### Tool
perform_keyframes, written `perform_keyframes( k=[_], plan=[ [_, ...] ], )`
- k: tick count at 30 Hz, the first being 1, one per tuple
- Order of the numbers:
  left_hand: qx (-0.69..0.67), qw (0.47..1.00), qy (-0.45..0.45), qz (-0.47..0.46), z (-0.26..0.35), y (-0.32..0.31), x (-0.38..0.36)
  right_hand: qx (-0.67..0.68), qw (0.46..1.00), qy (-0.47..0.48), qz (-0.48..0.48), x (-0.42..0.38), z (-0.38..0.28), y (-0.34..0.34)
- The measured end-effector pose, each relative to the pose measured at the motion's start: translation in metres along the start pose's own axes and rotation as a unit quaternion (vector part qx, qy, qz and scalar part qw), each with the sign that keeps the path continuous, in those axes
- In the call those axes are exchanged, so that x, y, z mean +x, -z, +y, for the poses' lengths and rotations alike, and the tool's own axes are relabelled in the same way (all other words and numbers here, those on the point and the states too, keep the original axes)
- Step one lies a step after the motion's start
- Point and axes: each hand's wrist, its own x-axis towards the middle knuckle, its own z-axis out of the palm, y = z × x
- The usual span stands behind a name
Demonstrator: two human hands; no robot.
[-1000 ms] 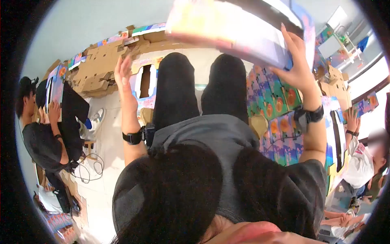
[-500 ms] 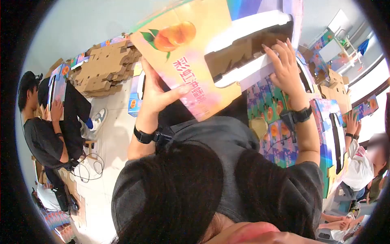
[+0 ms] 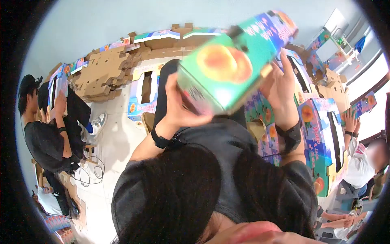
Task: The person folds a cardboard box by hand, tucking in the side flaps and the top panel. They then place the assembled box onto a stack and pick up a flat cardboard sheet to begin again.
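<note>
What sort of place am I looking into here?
Probably a carton-assembly or packing workroom, though the exact business is unclear. The stacked brown cardboard, the fruit-printed carton being handled, and another person at left with a similar box suggest it.

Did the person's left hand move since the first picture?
Yes. The left hand has moved right in the view, away from the brown cardboard pile, and now holds one end of the box.

Here's glossy printed card on the held box, light flaring white off its smooth green side, now raw matt cardboard in the brown stack, rough-edged, smooth pale floor with a soft sheen, flat matt wall, dull grey cloth shirt
</note>
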Motion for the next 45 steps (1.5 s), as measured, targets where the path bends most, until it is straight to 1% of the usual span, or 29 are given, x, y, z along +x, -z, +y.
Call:
perform_keyframes(
  k=[1, 3, 4, 5, 6, 8, 9, 10, 12, 15, 16, 18, 21, 22, 24, 25, 26, 28, 29, 30, 32, 33, 35, 37, 40, 41, 42, 43, 45],
  plan=[
    [0.026, 0.999, -0.016, -0.014, 0.002, 0.001, -0.001, 0.041, 0.999, -0.005, 0.034, -0.010, -0.008, -0.020],
    [0.057, 0.997, -0.035, -0.034, 0.007, 0.003, -0.005, -0.045, 0.997, 0.027, 0.049, -0.007, -0.011, -0.015],
    [0.053, 0.995, -0.077, -0.030, 0.004, 0.001, 0.000, -0.087, 0.994, 0.042, 0.058, -0.005, -0.012, -0.012],
    [0.113, 0.990, -0.060, -0.066, 0.003, 0.004, 0.002, -0.029, 0.998, 0.051, 0.017, -0.004, -0.013, -0.010],
    [0.171, 0.979, -0.042, -0.101, 0.002, 0.010, 0.003, -0.056, 0.995, 0.086, 0.012, -0.002, -0.017, -0.007],
    [0.208, 0.971, -0.006, -0.119, -0.007, 0.017, 0.009, -0.111, 0.982, 0.152, 0.005, 0.003, -0.029, -0.004],
    [0.209, 0.971, 0.011, -0.114, -0.024, 0.025, 0.003, -0.162, 0.969, 0.186, 0.001, 0.008, -0.043, -0.007],
    [0.251, 0.960, 0.026, -0.123, -0.021, 0.035, 0.006, -0.211, 0.952, 0.220, 0.001, 0.012, -0.057, -0.010],
    [0.268, 0.955, 0.082, -0.102, -0.026, 0.057, 0.006, -0.363, 0.887, 0.284, -0.003, 0.042, -0.090, 0.006],
    [0.267, 0.948, 0.167, -0.046, -0.033, 0.091, -0.002, -0.465, 0.834, 0.298, 0.025, 0.069, -0.126, 0.007],
    [0.304, 0.935, 0.179, -0.042, -0.032, 0.101, -0.006, -0.493, 0.815, 0.305, 0.014, 0.085, -0.136, 0.023],
    [0.268, 0.947, 0.176, 0.006, -0.042, 0.120, -0.016, -0.549, 0.772, 0.320, -0.007, 0.122, -0.158, 0.070],
    [0.284, 0.941, 0.179, 0.039, -0.037, 0.135, -0.019, -0.720, 0.604, 0.337, 0.053, 0.170, -0.170, 0.158],
    [0.274, 0.941, 0.189, 0.055, -0.038, 0.139, -0.022, -0.724, 0.601, 0.332, 0.070, 0.177, -0.166, 0.182],
    [0.254, 0.940, 0.210, 0.090, -0.043, 0.145, -0.028, -0.744, 0.615, 0.222, 0.137, 0.167, -0.154, 0.201],
    [0.268, 0.941, 0.181, 0.101, -0.046, 0.147, -0.031, -0.743, 0.618, 0.207, 0.149, 0.169, -0.150, 0.222],
    [0.268, 0.940, 0.183, 0.108, -0.052, 0.152, -0.036, -0.742, 0.622, 0.190, 0.161, 0.171, -0.148, 0.244],
    [0.268, 0.936, 0.192, 0.122, -0.060, 0.160, -0.049, -0.696, 0.686, 0.129, 0.165, 0.161, -0.142, 0.262],
    [0.248, 0.937, 0.202, 0.137, -0.060, 0.160, -0.052, -0.711, 0.670, 0.116, 0.176, 0.159, -0.140, 0.270],
    [0.228, 0.938, 0.212, 0.153, -0.058, 0.157, -0.051, -0.747, 0.631, 0.094, 0.190, 0.160, -0.140, 0.284],
    [0.187, 0.938, 0.229, 0.179, -0.054, 0.152, -0.047, -0.764, 0.607, 0.046, 0.213, 0.157, -0.141, 0.307],
    [0.209, 0.942, 0.203, 0.166, -0.056, 0.154, -0.048, -0.774, 0.594, 0.029, 0.216, 0.154, -0.141, 0.312],
    [0.212, 0.944, 0.201, 0.151, -0.058, 0.156, -0.049, -0.793, 0.568, 0.000, 0.220, 0.150, -0.141, 0.319],
    [0.215, 0.945, 0.198, 0.147, -0.061, 0.155, -0.051, -0.801, 0.556, -0.023, 0.220, 0.147, -0.140, 0.325],
    [0.141, 0.940, 0.266, 0.163, -0.066, 0.156, -0.057, -0.803, 0.549, -0.040, 0.227, 0.141, -0.135, 0.329],
    [0.120, 0.946, 0.256, 0.160, -0.071, 0.158, -0.059, -0.803, 0.546, -0.048, 0.233, 0.137, -0.134, 0.328],
    [0.157, 0.945, 0.248, 0.146, -0.068, 0.157, -0.057, -0.803, 0.543, -0.057, 0.239, 0.132, -0.134, 0.318],
    [0.193, 0.942, 0.240, 0.133, -0.063, 0.156, -0.054, -0.797, 0.559, -0.085, 0.213, 0.130, -0.138, 0.319],
    [0.228, 0.937, 0.237, 0.118, -0.060, 0.154, -0.053, -0.845, 0.458, -0.120, 0.248, 0.126, -0.133, 0.301]
  ],
)
